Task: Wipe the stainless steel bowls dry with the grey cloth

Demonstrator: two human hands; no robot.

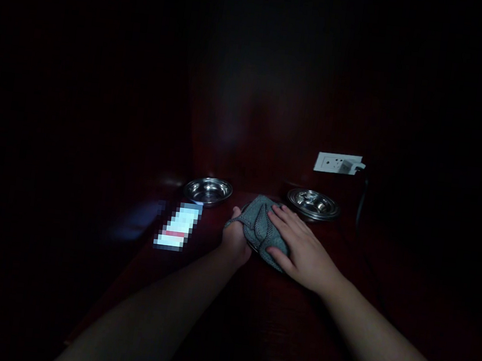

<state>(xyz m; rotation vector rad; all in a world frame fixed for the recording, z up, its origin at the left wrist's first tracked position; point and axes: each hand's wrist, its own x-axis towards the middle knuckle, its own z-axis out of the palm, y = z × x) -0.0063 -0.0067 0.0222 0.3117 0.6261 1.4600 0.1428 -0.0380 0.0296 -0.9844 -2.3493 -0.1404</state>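
Observation:
A grey-green cloth (pixel 261 227) is bunched over a round metal bowl (pixel 254 246), of which only slivers of rim show. My left hand (pixel 237 241) grips the bowl's left side, thumb up by the rim and the other fingers hidden beneath. From the right, my right hand (pixel 300 249) presses on the cloth, its fingers bent over it and the thumb toward me. Beyond my left hand stands a shiny metal bowl (pixel 208 191). Behind my right hand is a stack of similar metal bowls (pixel 313 204).
A lit, pixelated phone-like screen (pixel 178 226) lies left of my left hand. On the back wall is a white power socket (pixel 331 163) with a plugged-in charger (pixel 352 166), and a dark cable (pixel 362 201) hangs nearby. The dark red wooden table (pixel 267 324) fades into deep shadow.

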